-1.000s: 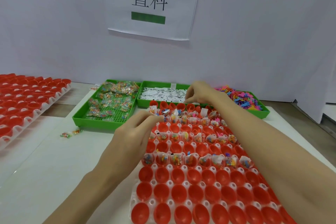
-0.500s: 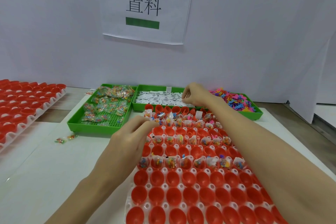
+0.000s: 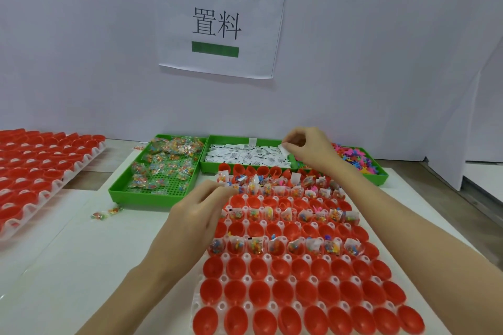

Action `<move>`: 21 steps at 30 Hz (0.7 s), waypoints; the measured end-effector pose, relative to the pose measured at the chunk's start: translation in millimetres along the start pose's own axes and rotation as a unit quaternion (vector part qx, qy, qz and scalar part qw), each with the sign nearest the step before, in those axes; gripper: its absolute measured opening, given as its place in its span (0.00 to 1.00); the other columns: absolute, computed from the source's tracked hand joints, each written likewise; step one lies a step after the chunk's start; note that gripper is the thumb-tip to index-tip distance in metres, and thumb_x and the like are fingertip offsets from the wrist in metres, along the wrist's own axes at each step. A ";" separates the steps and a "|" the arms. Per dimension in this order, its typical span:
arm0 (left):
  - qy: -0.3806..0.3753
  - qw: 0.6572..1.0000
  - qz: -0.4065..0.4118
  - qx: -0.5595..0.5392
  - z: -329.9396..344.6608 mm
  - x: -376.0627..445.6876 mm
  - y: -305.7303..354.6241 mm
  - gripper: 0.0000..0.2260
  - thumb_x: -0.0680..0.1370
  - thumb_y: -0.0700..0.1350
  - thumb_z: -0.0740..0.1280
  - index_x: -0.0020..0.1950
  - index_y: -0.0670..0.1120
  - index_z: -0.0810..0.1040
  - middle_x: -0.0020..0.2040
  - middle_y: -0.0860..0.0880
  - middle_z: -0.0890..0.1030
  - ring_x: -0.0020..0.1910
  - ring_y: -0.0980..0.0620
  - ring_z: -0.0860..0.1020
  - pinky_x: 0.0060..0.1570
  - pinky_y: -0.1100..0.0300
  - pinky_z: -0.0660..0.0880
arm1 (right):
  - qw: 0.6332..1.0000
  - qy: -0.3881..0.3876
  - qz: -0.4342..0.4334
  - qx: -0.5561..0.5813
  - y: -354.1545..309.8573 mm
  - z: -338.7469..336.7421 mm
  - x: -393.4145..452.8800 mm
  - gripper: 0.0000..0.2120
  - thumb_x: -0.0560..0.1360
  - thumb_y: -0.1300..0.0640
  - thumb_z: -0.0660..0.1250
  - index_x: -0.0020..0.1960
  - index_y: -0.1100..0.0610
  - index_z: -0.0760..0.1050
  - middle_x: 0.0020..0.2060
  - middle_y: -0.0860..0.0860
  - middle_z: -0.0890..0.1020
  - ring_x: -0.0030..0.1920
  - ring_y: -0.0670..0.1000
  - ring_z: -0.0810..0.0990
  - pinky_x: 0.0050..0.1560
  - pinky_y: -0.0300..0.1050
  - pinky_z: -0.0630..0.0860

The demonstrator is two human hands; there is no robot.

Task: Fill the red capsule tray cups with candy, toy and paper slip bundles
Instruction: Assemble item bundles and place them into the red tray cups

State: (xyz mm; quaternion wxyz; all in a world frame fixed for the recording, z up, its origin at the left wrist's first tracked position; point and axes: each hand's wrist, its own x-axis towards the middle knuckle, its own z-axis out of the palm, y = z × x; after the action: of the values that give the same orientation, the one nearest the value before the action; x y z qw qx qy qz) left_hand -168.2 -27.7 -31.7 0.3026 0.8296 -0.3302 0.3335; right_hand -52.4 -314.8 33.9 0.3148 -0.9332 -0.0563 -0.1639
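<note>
Red capsule tray [image 3: 272,294] near-centre on counter [image 3: 81,266], far rows partly filled. Right hand [image 3: 307,148] pinching paper slip [image 3: 283,149] over slip bin [image 3: 245,156]; left hand [image 3: 201,207] at tray's left edge, fingers curled, contents can't tell. Risk: slip flutters loose w/ light pinch. Vs 0.5 s ago: right hand lifted, slip now clear of pile.

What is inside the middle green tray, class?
The middle green tray holds a heap of white paper slips with black print. The right hand pinches one slip above its right end, hiding that corner. What lies under the heap cannot be seen.
</note>
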 end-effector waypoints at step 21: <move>-0.051 0.867 -0.237 -0.436 -7.5 7.5 57.1 0.08 0.73 0.42 0.77 0.52 0.50 0.87 0.46 0.46 0.87 0.47 0.47 0.86 0.50 0.59 0.82 | 0.968 0.027 0.001 0.248 -45.5 -16.9 -175.0 0.03 0.74 0.56 0.77 0.46 0.48 0.86 0.40 0.46 0.87 0.42 0.46 0.86 0.46 0.36 0.81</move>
State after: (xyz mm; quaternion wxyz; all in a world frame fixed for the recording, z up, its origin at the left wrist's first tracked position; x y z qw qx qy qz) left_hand -209.4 -59.0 -5.5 0.6864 0.6820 -0.2504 0.0312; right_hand -230.9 -289.2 12.7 0.5380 -0.8213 -0.0853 -0.1697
